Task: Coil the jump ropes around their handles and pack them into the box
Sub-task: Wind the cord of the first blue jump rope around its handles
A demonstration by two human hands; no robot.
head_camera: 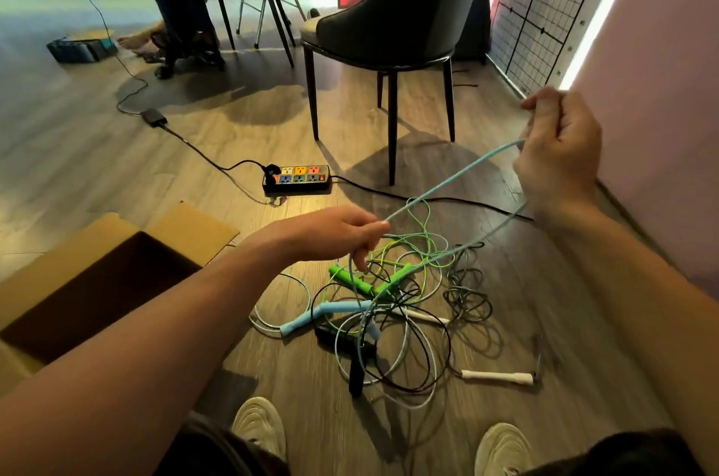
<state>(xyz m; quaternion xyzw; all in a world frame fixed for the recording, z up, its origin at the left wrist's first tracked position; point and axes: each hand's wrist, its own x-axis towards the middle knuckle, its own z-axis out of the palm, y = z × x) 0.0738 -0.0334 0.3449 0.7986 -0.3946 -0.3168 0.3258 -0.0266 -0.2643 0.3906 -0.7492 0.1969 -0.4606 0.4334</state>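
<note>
A: We see the blue rope (447,185) stretched in the air between both hands, above the tangle (393,304) on the floor (116,164).

B: Yes. Our left hand (330,234) has its fingers closed on the rope, and a strand hangs from it into the pile. Our right hand (556,148) is raised near the wall (669,86), fingers curled shut around the rope; the strand blurs as it passes the wrist.

A: In the tangle we make out green handles (365,283), a blue handle (311,316), black handles (350,351) and white handles (498,376). Which cord belongs to which handle, we cannot tell; the loops cross too much.

B: The grey coil (467,296) at the right is smeared too.

A: The box (97,281) lies open at our left, well apart from the pile, its inside dark and its near end cut off by our forearm.

B: Beyond the pile sits a power strip (297,180), then a chair (393,20). Our shoes (258,427) show at the bottom edge, partly cropped.
</note>
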